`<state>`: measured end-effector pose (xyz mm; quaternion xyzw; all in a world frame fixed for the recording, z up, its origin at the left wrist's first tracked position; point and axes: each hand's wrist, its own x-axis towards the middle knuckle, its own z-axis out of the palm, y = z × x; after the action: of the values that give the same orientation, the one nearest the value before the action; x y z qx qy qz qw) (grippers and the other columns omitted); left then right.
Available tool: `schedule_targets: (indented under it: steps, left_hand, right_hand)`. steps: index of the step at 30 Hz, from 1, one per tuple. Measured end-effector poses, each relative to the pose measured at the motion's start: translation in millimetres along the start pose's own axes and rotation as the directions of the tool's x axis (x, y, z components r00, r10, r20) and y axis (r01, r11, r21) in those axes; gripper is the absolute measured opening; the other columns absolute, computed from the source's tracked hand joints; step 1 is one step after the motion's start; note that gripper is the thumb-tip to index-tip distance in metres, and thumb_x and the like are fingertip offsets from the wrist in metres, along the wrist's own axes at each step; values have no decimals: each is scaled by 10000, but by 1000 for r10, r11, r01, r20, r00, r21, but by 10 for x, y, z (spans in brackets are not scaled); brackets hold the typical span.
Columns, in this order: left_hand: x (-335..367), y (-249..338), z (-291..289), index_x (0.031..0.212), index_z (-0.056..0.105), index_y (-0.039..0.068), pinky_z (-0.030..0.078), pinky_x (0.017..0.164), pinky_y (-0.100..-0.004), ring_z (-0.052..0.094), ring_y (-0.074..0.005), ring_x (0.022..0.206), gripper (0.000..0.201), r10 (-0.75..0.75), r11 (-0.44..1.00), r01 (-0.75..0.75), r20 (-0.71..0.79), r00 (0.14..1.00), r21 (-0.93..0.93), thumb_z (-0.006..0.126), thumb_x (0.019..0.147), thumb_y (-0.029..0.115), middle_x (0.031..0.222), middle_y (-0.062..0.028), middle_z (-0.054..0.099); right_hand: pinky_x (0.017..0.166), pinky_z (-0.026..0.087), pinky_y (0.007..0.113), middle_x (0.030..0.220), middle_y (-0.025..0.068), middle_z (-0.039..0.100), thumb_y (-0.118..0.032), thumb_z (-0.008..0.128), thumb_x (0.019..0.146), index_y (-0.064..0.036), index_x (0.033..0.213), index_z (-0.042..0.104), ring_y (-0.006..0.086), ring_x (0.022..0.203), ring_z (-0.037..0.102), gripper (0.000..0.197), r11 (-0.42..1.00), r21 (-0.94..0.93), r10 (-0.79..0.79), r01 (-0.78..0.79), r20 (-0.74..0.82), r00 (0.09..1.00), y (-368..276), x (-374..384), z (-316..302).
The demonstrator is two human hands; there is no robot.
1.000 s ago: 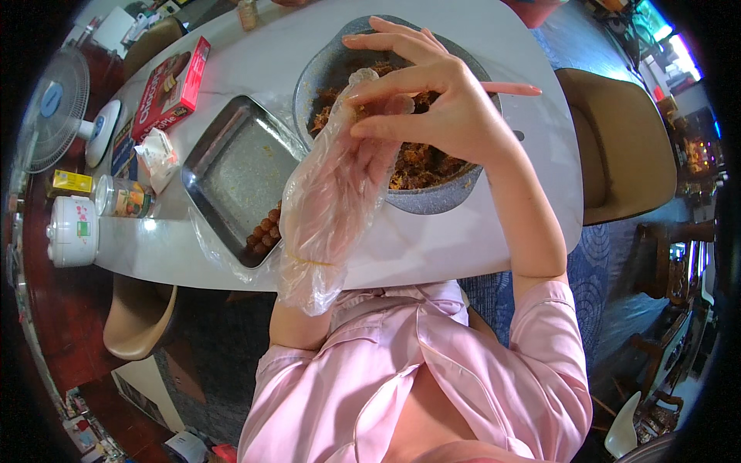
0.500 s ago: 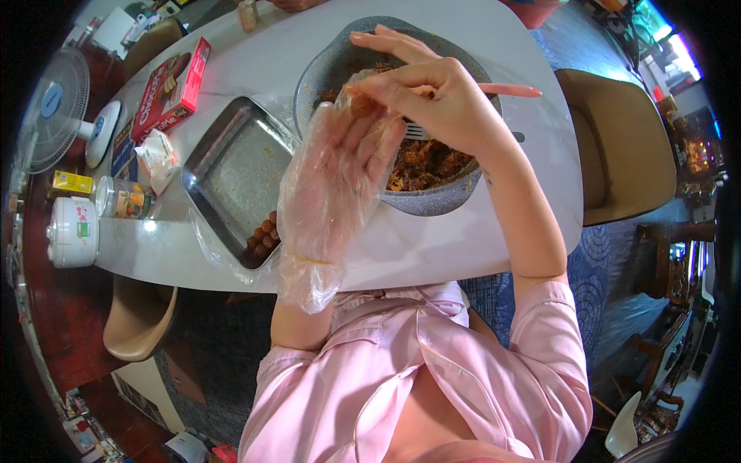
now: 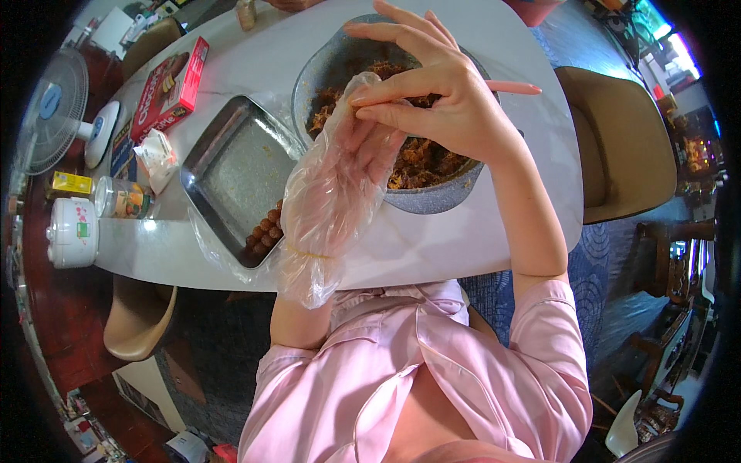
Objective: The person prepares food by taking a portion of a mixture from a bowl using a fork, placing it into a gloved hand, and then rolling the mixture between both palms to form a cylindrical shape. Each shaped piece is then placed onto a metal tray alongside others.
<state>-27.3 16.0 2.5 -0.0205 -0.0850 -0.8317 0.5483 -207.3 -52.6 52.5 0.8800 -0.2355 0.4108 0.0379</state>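
A clear plastic glove (image 3: 320, 208) covers my left hand (image 3: 351, 166), which is raised between the metal tray and the pot. Its fingers look curled inward, and whatever is in them is hidden. My right hand (image 3: 444, 104) is bare; its thumb and forefinger pinch the glove's tip, where there is an orange-brown tint, while the other fingers are spread. Below both hands stands a grey speckled pot (image 3: 444, 202) of shredded brown-orange mixture (image 3: 424, 166). A pink-handled utensil (image 3: 513, 87) rests across its rim. Small brown balls (image 3: 265, 234) line the near corner of the tray (image 3: 202, 143).
Left on the table are a red box (image 3: 171, 89), a white packet (image 3: 157, 158), a clear jar (image 3: 123, 198) and a white appliance (image 3: 73, 231). A fan (image 3: 58, 108) stands beyond them. Chairs (image 3: 617, 147) flank the table. Another person's hand (image 3: 297, 4) shows at the far edge.
My left hand has turned and its fingers have curled. The brown ball seen at its fingertips is no longer visible. My right hand has opened its outer fingers upward and pinches the glove.
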Motion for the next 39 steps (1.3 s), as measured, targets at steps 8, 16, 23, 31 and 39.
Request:
schedule_targets:
  steps: [8, 16, 23, 31, 39]
  left_hand:
    - [23, -26, 82, 1378, 476, -24, 488, 1080, -439, 549, -289, 1273, 381, 116, 992, -112, -81, 990, 57, 468, 1046, 163, 1374, -198, 544]
    - [35, -20, 77, 1337, 500, -42, 527, 1034, -415, 578, -288, 1229, 349, 154, 984, -143, -111, 982, 102, 481, 1044, 145, 1320, -194, 572]
    - [94, 32, 25, 1320, 500, -61, 552, 1000, -386, 584, -287, 1218, 339, 122, 993, -122, -107, 987, 1, 484, 1040, 129, 1300, -193, 580]
    - [85, -6, 248, 1323, 493, -83, 496, 1063, -384, 580, -283, 1197, 492, 76, 988, -52, -163, 984, 143, 508, 1039, 319, 1279, -214, 573]
    - [18, 31, -70, 1368, 475, -59, 348, 1142, -518, 505, -352, 1298, 787, -133, 990, 136, 100, 986, -29, 349, 1001, 625, 1374, -238, 525]
  right_hand:
    - [1167, 251, 491, 1347, 90, 606, -241, 797, 755, -170, 1002, 804, 325, 1359, 438, 257, 831, 479, 319, -283, 7, 948, 71, -35, 65]
    - [1165, 220, 563, 1374, 104, 578, -237, 808, 765, -187, 1000, 799, 339, 1398, 401, 240, 981, 89, 170, -170, 18, 985, -42, 8, 54]
    - [1167, 149, 630, 1344, 74, 613, -266, 844, 712, -235, 944, 813, 343, 1400, 408, 236, 988, 62, 150, -145, -97, 984, -97, 19, 165]
    - [1030, 431, 385, 1392, 116, 572, -332, 602, 977, -41, 1135, 739, 264, 1376, 430, 358, 675, 654, 421, -342, 40, 906, -7, -6, 120]
    - [1183, 138, 595, 1543, 236, 343, -420, 547, 975, -110, 1387, 556, 416, 1475, 220, 515, 941, 47, 306, -334, 293, 906, -189, -6, 344]
